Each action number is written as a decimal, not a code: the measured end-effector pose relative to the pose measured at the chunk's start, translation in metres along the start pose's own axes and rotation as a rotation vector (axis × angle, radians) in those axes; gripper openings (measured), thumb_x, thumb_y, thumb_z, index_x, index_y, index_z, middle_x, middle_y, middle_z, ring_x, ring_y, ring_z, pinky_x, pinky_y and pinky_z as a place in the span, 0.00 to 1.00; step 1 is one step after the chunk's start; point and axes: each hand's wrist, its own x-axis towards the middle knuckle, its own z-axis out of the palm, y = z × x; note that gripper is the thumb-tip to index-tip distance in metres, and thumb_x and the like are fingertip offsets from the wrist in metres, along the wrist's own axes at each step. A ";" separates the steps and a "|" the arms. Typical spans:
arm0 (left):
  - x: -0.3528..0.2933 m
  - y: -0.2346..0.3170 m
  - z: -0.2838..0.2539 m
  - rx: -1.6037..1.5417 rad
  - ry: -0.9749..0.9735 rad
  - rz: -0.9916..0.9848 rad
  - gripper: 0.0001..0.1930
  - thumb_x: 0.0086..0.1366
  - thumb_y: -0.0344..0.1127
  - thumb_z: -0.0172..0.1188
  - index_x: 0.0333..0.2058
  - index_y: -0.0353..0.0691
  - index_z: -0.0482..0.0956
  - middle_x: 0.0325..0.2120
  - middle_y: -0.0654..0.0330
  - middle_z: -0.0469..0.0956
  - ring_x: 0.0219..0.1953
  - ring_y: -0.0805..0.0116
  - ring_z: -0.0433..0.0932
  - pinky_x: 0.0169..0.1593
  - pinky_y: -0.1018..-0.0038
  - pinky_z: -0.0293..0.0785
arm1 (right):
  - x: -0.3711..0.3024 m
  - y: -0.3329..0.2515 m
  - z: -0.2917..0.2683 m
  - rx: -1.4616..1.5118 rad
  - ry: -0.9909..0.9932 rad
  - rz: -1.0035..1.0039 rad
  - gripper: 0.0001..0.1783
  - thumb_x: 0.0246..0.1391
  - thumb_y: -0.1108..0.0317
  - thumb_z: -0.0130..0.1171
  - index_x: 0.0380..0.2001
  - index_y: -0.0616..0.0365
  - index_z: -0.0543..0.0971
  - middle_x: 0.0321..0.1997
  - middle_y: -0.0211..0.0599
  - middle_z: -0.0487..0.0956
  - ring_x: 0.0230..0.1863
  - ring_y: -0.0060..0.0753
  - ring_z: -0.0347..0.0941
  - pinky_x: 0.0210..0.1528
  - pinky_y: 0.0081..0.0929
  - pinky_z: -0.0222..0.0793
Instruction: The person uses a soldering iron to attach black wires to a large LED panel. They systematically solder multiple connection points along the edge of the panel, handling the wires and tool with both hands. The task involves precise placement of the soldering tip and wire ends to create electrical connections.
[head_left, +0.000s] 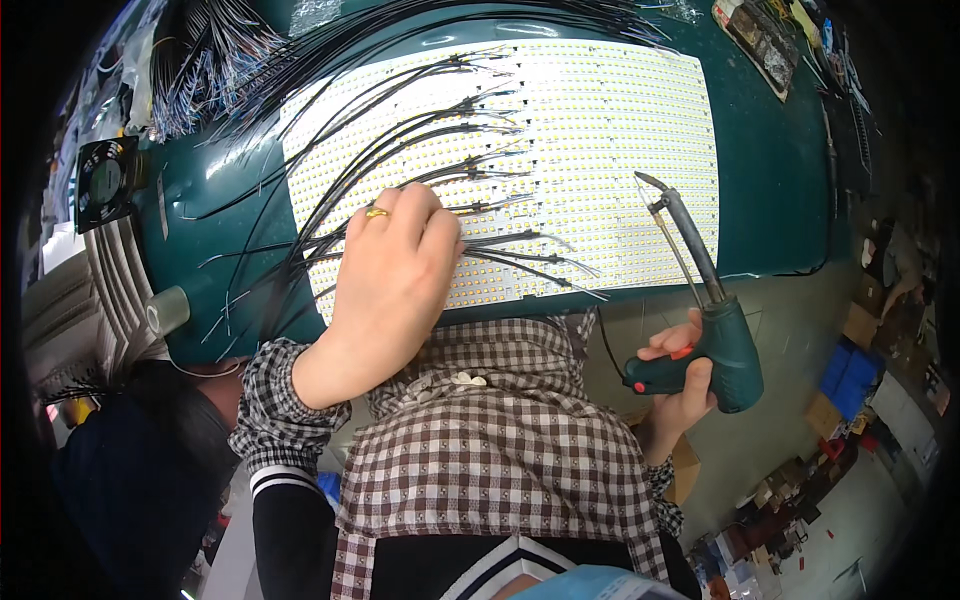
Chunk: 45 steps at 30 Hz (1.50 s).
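Observation:
A white LED board (625, 110) with rows of small yellow chips lies on the green table. Several black cables (385, 140) with stripped, thin wire ends run across its left half toward a strip in the middle. Over the board's lower left part is my left hand (400, 265), its fingers curled down and closed around black cable; the fingertips are partly hidden. Off the table's front edge, my right hand (685, 385) grips the handle of a green soldering gun (730, 350) with a red trigger. Its dark tip points up and left, above the board's right part.
A thick bundle of cables (220, 60) lies at the back left. On the left are a black fan (107, 182), a roll of clear tape (168, 311) and stacked boards (118, 275). A worn box (757, 42) sits at the back right. Another person's dark clothing (135, 490) shows at lower left.

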 end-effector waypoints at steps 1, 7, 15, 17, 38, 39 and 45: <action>0.001 0.001 0.001 -0.038 0.028 0.020 0.09 0.50 0.26 0.62 0.31 0.39 0.73 0.31 0.58 0.70 0.34 0.58 0.70 0.35 0.66 0.64 | 0.001 0.000 0.001 -0.005 0.006 0.005 0.35 0.55 0.56 0.57 0.51 0.80 0.64 0.33 0.45 0.75 0.31 0.36 0.75 0.31 0.29 0.78; 0.041 0.015 0.035 -0.208 -0.034 0.284 0.09 0.51 0.27 0.61 0.31 0.39 0.71 0.30 0.58 0.70 0.34 0.57 0.71 0.34 0.64 0.67 | 0.003 -0.003 0.000 -0.003 -0.007 0.024 0.35 0.55 0.54 0.57 0.51 0.80 0.64 0.33 0.44 0.74 0.32 0.35 0.75 0.32 0.28 0.78; 0.024 0.021 0.026 -0.281 0.045 0.106 0.06 0.55 0.27 0.59 0.30 0.38 0.70 0.26 0.56 0.70 0.27 0.57 0.72 0.30 0.66 0.68 | -0.004 0.004 -0.004 0.006 0.004 0.026 0.35 0.54 0.53 0.57 0.50 0.80 0.65 0.32 0.45 0.75 0.31 0.35 0.75 0.31 0.28 0.77; 0.019 0.020 0.023 -0.308 0.058 0.000 0.06 0.56 0.27 0.59 0.31 0.38 0.70 0.25 0.56 0.70 0.25 0.57 0.72 0.27 0.66 0.69 | -0.005 0.005 -0.004 0.011 -0.007 0.051 0.36 0.54 0.53 0.58 0.50 0.79 0.65 0.33 0.46 0.75 0.31 0.36 0.76 0.30 0.28 0.77; 0.027 -0.004 0.042 -0.637 0.122 -0.138 0.05 0.50 0.26 0.60 0.25 0.39 0.73 0.25 0.59 0.70 0.25 0.61 0.75 0.27 0.70 0.71 | -0.015 0.002 0.014 -0.103 -0.131 0.098 0.33 0.57 0.57 0.52 0.52 0.80 0.64 0.37 0.51 0.75 0.35 0.43 0.76 0.30 0.29 0.79; 0.027 -0.004 0.042 -0.644 0.123 -0.137 0.05 0.50 0.26 0.60 0.25 0.39 0.73 0.25 0.59 0.70 0.25 0.60 0.75 0.28 0.69 0.71 | -0.015 0.002 0.014 -0.104 -0.137 0.108 0.33 0.57 0.57 0.53 0.52 0.80 0.64 0.36 0.50 0.75 0.35 0.42 0.76 0.30 0.30 0.78; 0.027 -0.006 0.041 -0.663 0.103 -0.132 0.05 0.49 0.26 0.60 0.26 0.39 0.73 0.25 0.58 0.70 0.26 0.58 0.75 0.28 0.67 0.70 | -0.018 0.002 0.013 -0.106 -0.224 0.144 0.34 0.55 0.56 0.56 0.51 0.79 0.65 0.35 0.47 0.75 0.33 0.38 0.75 0.35 0.31 0.77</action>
